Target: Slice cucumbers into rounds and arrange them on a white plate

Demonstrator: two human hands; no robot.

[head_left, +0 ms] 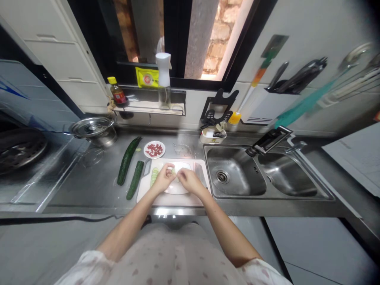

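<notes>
Over a white plate my two hands meet, close together. My left hand pinches a pale green cucumber slice between thumb and fingers. My right hand has its fingers pressed together at the slice's right side; whether it grips the slice too is hidden. The plate rests on a light cutting board. Several cucumber slices lie in an overlapping row at the board's left. On its right side a knife lies flat, partly behind my right hand.
Left of the board lie a whole cucumber and a cut cucumber. A small plate of red pieces stands behind the board. A lidded pot is at the back left. The double sink adjoins on the right.
</notes>
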